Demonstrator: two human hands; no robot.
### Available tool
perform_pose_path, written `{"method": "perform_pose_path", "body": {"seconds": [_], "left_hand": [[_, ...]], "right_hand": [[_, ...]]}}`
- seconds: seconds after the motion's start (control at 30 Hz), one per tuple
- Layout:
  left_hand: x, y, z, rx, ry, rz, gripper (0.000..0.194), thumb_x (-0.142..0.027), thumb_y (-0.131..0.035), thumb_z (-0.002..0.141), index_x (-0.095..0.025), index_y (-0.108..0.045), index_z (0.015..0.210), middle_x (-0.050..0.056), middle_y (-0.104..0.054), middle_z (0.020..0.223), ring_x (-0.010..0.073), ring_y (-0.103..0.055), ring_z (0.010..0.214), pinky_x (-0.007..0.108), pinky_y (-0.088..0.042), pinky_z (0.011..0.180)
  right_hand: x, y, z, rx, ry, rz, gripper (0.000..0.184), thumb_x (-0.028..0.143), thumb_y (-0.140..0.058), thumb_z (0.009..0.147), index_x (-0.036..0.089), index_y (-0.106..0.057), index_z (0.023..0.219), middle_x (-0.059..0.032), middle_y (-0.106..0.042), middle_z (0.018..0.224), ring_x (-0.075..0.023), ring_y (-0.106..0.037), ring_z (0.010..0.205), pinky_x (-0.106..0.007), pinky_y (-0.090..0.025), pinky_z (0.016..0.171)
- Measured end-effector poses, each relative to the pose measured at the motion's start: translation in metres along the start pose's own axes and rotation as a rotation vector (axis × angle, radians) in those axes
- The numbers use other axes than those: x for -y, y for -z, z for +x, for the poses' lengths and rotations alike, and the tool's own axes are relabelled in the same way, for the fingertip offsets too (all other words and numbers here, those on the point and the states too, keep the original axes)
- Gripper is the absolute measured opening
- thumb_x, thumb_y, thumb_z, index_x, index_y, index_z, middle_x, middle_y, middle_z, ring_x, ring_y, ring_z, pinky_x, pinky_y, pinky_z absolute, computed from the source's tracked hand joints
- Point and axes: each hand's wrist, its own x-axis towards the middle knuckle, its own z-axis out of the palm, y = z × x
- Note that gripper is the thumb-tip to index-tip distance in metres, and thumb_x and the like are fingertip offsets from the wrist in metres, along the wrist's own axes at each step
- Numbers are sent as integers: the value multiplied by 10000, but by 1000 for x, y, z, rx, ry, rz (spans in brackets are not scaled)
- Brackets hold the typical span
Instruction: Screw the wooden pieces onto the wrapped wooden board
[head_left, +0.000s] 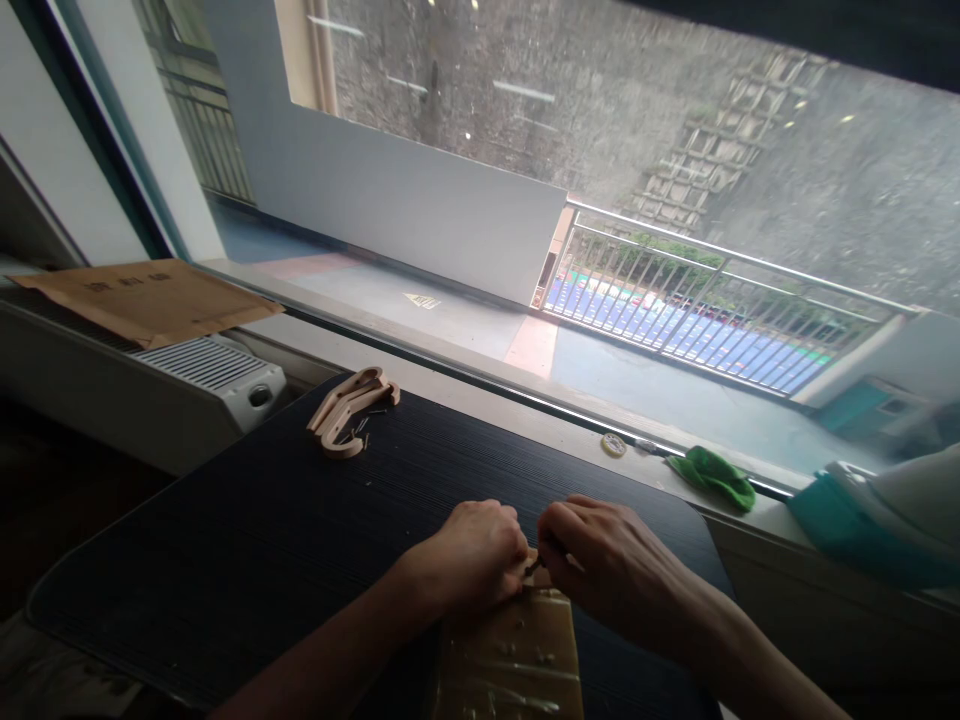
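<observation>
My left hand point(487, 550) is closed at the far end of a yellowish-brown board point(517, 655) with shiny clear plastic over it. Its curled fingers press on a small pale wooden piece point(531, 560), mostly covered by my hands. Right beside it, my right hand point(592, 550) is closed in a pinch, thumb against bent fingers. A thin dark piece point(533, 568) shows at these fingertips; its kind is too small to make out. Farther back on the dark table point(247, 530) lie pale wooden hooks point(349, 415) in a cluster, with several screws point(361, 428) beside them.
Along the window sill lie a roll of tape point(613, 445) and a green cloth point(712, 478). A teal and white container point(870, 520) stands at the right. On a white radiator point(217, 375) at left rests a brown envelope point(150, 300). A large window closes off the far side.
</observation>
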Motion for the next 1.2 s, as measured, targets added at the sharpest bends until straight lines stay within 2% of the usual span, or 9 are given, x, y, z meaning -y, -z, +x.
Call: {"method": "perform_pose_path", "body": {"seconds": [0.07,0.23,0.33,0.47,0.77,0.83,0.93,1.03,1.2], "left_hand": [[0,0,1,2,4,4,182,-292,-533,778,-207,-657,676,42,-654,784,202,-601,715,266,-380,581],[-5,12,0,82,24,-25,160,-234,-540,756,-197,-626,626,30,-627,741,184,-587,690,257,-392,572],[-6,13,-1,75,19,-41,172,-247,-536,772,-199,-639,642,33,-627,751,183,-585,694,256,-399,578],[-3,8,-1,39,12,-26,189,-257,-527,791,-199,-662,672,41,-641,751,189,-593,695,256,-396,575],[-5,10,-2,47,29,-1,170,-231,-542,773,-191,-647,645,38,-646,764,177,-580,689,243,-393,581],[-5,11,-3,48,33,-5,173,-237,-543,772,-193,-641,637,34,-638,749,174,-576,683,242,-391,580],[-6,12,-4,54,22,-5,183,-274,-549,776,-197,-629,630,31,-632,739,183,-580,683,249,-385,567],[-6,12,-3,61,20,-7,176,-274,-551,774,-196,-628,636,35,-635,755,190,-589,707,251,-386,571],[-7,13,-3,51,27,-23,190,-247,-552,777,-185,-615,609,26,-626,738,174,-584,690,243,-375,562]], "right_hand": [[-1,5,-1,49,3,22,163,164,-419,894,185,-477,743,17,-500,654,-102,-388,592,-256,-243,552],[-6,20,-4,158,-112,200,103,193,-459,898,198,-545,840,15,-583,758,-97,-474,651,-228,-313,601],[-3,26,-5,192,-75,237,118,188,-468,897,203,-562,826,11,-602,776,-103,-502,689,-228,-334,630],[3,25,-5,184,-72,201,133,209,-466,903,199,-561,811,-5,-608,778,-116,-509,696,-240,-330,628],[1,11,2,131,-303,104,196,327,-447,924,195,-560,832,22,-576,644,-106,-453,563,-245,-247,543],[2,16,3,134,-281,66,160,334,-497,895,207,-585,854,24,-589,663,-111,-467,588,-249,-246,554],[3,28,4,158,-172,66,73,258,-550,850,225,-611,875,26,-609,731,-105,-480,630,-245,-262,574],[5,35,5,199,-92,92,117,214,-505,871,207,-604,807,17,-600,738,-99,-475,642,-239,-280,582],[3,27,7,193,-166,85,116,242,-507,878,206,-586,800,19,-598,714,-104,-487,642,-237,-289,589]]}}
